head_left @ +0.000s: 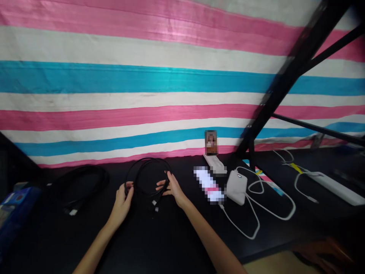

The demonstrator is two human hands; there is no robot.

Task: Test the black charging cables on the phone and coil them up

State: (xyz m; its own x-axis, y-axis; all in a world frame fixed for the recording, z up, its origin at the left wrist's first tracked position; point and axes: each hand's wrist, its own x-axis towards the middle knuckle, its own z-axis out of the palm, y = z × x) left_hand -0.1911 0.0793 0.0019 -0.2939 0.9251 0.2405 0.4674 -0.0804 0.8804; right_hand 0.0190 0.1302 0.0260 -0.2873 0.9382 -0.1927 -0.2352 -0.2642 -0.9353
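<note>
A black cable [148, 160] lies in loose coils between my two hands, just above or on the black tabletop. My left hand [123, 199] closes its thumb and fingers round the left side of the coil. On the right side, my right hand [172, 187] pinches the loops, with some of its fingers stretched toward the middle. The cable's light metal plug ends [155, 203] hang or rest below the coil, near my right hand. Farther left, a second coiled black cable [82, 186] rests on the table, its pale plug toward me.
Right of my hands are a lit, blurred phone [209, 186], a white power bank [236, 187] with a white cord, and a second upright screen [211, 142]. A white power strip [339, 186] lies far right. A blue package [19, 213] sits left. Black metal frame bars [281, 89] slant upward.
</note>
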